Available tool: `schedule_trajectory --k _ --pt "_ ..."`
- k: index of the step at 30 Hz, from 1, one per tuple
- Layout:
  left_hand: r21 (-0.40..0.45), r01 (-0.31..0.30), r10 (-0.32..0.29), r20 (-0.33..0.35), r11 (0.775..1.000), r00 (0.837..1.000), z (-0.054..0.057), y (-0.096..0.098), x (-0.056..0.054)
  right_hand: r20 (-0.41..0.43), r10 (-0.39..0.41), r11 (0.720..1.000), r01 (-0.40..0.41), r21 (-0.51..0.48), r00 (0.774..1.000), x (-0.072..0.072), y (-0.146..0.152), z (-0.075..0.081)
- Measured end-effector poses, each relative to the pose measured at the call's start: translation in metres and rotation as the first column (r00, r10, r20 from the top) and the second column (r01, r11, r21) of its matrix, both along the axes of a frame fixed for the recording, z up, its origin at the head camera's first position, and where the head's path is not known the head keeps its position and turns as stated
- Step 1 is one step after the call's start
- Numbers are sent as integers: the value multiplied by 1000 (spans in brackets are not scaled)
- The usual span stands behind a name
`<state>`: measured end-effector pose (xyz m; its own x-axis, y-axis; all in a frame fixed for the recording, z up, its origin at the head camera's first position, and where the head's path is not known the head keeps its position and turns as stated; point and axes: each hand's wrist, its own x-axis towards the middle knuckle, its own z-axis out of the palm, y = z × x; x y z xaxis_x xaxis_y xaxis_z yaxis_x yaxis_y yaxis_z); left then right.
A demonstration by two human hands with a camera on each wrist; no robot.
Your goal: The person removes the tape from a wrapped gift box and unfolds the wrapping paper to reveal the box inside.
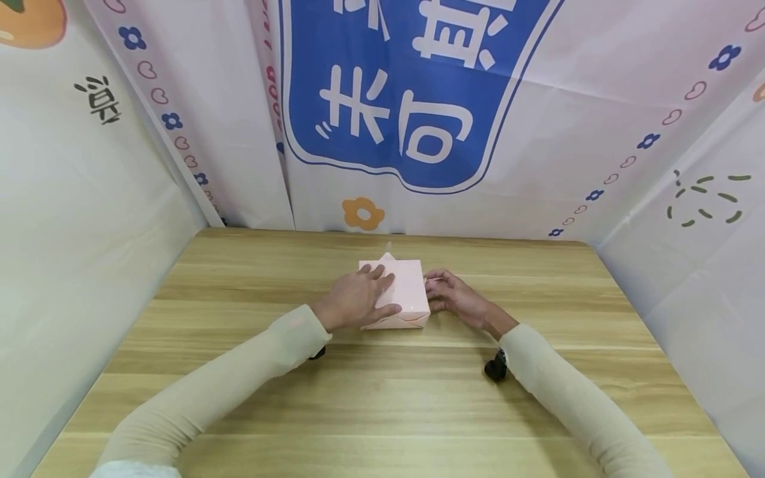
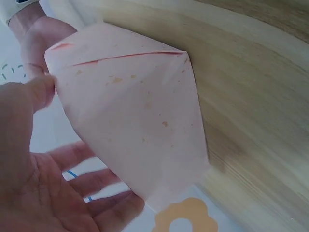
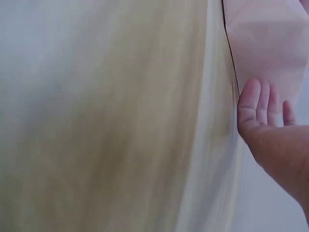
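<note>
A box wrapped in pale pink paper sits on the wooden table. Across its top lies my left hand, fingers spread and fairly straight. At the right side of the box is my right hand, its fingertips against the wrapped side. In the left wrist view the pink wrapping shows small gold flecks and a folded seam near one end. From the right wrist, the fingers lie nearly straight along the paper. A small pointed paper flap sticks up behind the box, with a clear strip above it.
The wooden table reaches back to a printed cloth wall close behind the box. More white cloth walls stand on the left and right. A black wrist device hangs under the right sleeve.
</note>
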<state>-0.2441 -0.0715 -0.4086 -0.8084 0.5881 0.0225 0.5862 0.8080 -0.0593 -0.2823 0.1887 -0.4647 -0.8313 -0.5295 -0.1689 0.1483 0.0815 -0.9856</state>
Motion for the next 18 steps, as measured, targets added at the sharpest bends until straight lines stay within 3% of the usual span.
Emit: schedule_trajectory --k 5,10,14,18 --pt "-86 -70 61 -94 994 994 -2 6 6 -54 -23 990 30 135 998 5 -8 3" --pt "-78 -94 82 -152 992 985 -4 11 11 -48 -44 979 52 195 998 7 -11 4" --pt "-70 -56 47 -137 996 990 1 11 11 -40 -53 979 60 197 998 8 -11 8" --pt "-79 -5 0 -70 997 998 12 8 8 -49 -35 979 44 198 998 9 -12 11"
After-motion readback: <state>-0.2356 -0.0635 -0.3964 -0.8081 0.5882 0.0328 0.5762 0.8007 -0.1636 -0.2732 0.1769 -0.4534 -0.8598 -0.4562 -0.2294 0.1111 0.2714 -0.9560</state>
